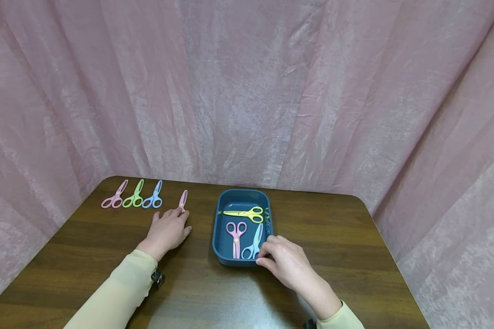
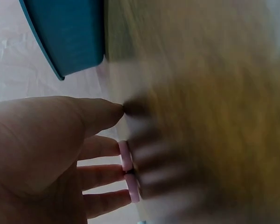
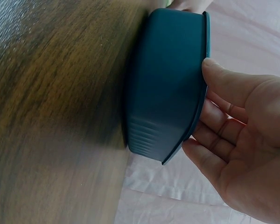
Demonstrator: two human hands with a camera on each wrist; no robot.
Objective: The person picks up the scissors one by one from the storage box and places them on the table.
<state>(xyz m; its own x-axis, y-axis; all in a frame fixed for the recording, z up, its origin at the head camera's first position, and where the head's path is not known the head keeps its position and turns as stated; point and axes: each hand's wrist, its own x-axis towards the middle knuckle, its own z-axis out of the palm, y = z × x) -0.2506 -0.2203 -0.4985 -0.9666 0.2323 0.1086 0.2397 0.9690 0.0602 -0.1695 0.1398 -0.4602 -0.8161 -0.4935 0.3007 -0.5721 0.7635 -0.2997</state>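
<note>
My left hand [image 1: 167,232] lies over a pair of pink scissors [image 1: 183,200] on the table, fingertips resting on the handle loops. In the left wrist view its fingers are nearly straight against the pink handles [image 2: 126,156], thumb apart. My right hand [image 1: 287,261] grips the near right corner of a dark blue tray [image 1: 215,233], thumb at the rim and fingers curled over it. Inside the tray, light blue scissors [image 1: 258,235] lie right by those fingers, which partly hide a handle loop. Pink scissors [image 1: 236,237] and yellow scissors [image 1: 244,213] also lie in it.
At the table's far left, pink scissors [image 1: 117,198], green scissors [image 1: 135,197] and blue scissors [image 1: 154,197] lie in a row, blades pointing away. The brown wooden table [image 1: 333,228] has rounded far corners. A pink curtain [image 1: 247,91] hangs behind it.
</note>
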